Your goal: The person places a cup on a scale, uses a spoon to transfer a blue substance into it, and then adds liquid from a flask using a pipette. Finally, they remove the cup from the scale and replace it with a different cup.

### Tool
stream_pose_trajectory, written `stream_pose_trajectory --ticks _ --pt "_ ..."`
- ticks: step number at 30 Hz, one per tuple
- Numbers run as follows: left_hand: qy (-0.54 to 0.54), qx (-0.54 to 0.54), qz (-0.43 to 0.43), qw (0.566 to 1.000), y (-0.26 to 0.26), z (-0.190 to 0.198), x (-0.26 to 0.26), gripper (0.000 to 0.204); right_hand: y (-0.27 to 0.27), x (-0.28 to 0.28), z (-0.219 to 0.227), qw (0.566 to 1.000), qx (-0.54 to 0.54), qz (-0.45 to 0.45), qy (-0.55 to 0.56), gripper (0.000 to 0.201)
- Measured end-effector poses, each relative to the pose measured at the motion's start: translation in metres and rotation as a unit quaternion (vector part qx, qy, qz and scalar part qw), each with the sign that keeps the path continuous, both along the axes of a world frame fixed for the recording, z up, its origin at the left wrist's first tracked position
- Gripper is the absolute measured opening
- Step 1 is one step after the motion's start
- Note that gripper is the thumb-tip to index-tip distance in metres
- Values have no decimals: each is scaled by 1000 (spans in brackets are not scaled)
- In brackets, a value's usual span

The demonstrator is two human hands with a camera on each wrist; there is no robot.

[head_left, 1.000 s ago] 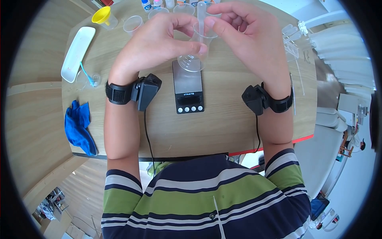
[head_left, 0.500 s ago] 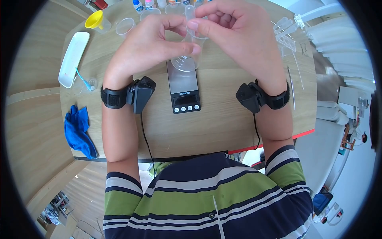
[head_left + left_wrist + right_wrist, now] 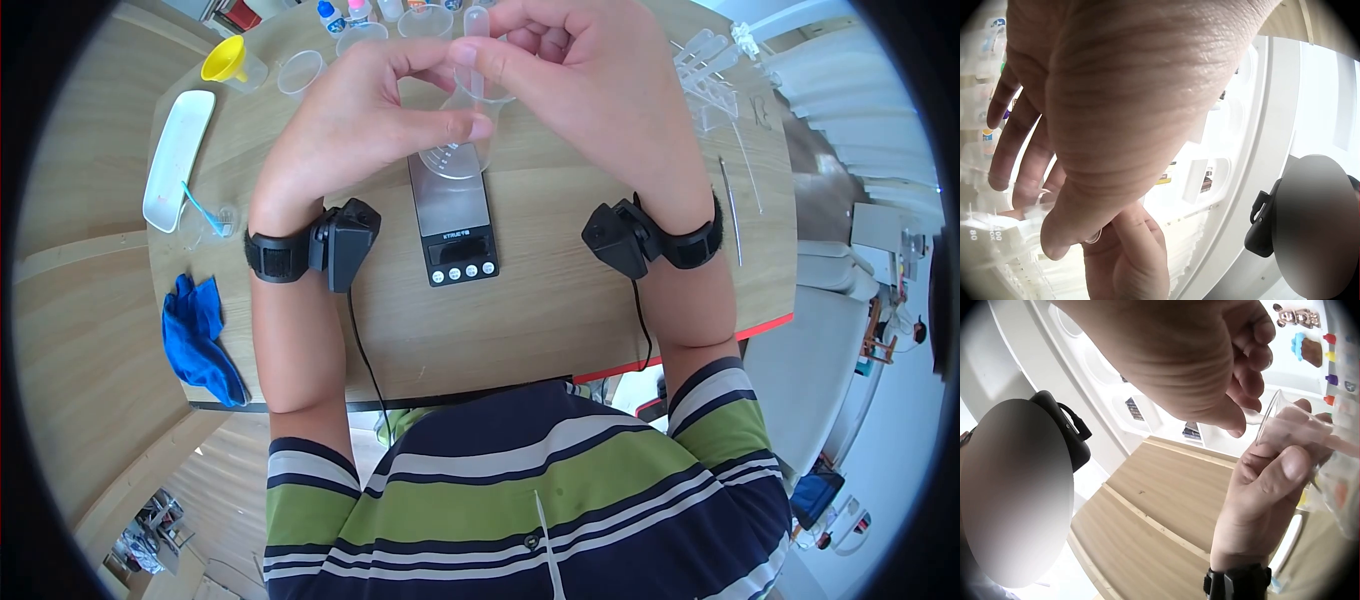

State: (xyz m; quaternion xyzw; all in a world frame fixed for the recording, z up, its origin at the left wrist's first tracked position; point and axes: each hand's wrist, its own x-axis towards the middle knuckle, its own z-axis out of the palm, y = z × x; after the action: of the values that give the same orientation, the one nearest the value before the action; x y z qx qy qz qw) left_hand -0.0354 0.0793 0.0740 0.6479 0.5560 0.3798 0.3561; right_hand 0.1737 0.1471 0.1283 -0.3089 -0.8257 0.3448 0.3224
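Observation:
My left hand (image 3: 350,125) grips a clear conical flask (image 3: 455,160) around its narrow part, thumb on the near side and fingers beyond. White graduation marks show on the flask's wall, and its flared mouth faces up. Inside the mouth stands a translucent plastic stick (image 3: 477,25) with a rounded upper end. My right hand (image 3: 590,90) pinches that stick near the rim (image 3: 1264,419), thumb laid across it, other fingers curled. Below the flask a black digital scale (image 3: 457,225) lies on the table, its plate partly overlapped by the flask's base in the head view.
Clear cups (image 3: 300,72) and small bottles (image 3: 330,15) line the far edge. At left are a yellow funnel (image 3: 223,62), a white tray (image 3: 175,160), a blue brush (image 3: 203,210) and a blue cloth (image 3: 195,330). A clear rack with tubes (image 3: 710,85) and a metal rod (image 3: 731,210) stand right.
The head view has shifted slightly, so the table things sit further left. My right thumb has moved left across the stick. The left hand keeps its grip on the conical flask.

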Motion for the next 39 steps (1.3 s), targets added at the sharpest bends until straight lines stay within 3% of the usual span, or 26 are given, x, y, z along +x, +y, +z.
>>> stream_pose_trajectory --ticks 2,5,17,29,34,39 --pt "-25 -4 -2 1000 -1 4 1 40 3 1 -2 1000 -22 8 11 20" --pt "-22 24 -27 999 0 5 0 36 -1 3 1 999 41 -3 25 20" --pt "-30 6 -22 999 -3 10 -1 42 0 9 9 998 -17 -21 49 21" --pt "-45 4 -18 999 -1 6 -5 39 -4 7 8 995 48 -31 84 16" --pt "-38 8 -16 999 0 7 -6 35 -5 7 14 987 146 10 60 13" --pt "-43 12 -17 999 1 5 -6 34 12 6 -11 985 139 31 93 13"
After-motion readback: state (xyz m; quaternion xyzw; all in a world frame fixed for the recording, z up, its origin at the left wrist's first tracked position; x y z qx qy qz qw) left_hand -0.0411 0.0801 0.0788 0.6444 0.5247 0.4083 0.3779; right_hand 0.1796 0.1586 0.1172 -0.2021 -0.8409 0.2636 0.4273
